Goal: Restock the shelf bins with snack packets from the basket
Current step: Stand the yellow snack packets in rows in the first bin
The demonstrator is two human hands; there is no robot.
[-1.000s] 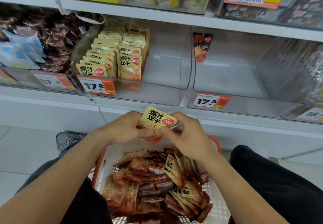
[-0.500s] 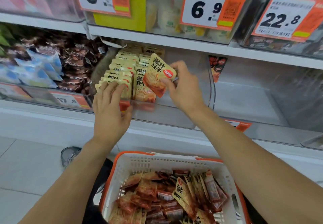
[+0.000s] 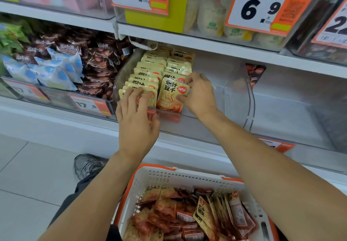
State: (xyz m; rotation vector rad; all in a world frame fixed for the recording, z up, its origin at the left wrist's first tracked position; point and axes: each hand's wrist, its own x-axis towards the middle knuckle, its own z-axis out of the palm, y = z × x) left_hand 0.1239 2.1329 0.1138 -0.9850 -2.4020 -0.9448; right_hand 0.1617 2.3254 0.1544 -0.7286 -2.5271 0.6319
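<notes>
Right hand [image 3: 199,92] pinching front packet [image 3: 171,98] at bin edge; left hand [image 3: 137,122] flat on left row [image 3: 142,83]

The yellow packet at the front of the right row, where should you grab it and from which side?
The yellow packet stands nearly upright at the front of the right row in the clear bin, with the left row tight against its left side. Its top and right edges are free, so probably pinch the upper right edge, coming from the right, as the right hand does. The left hand rests on the left row.
</notes>
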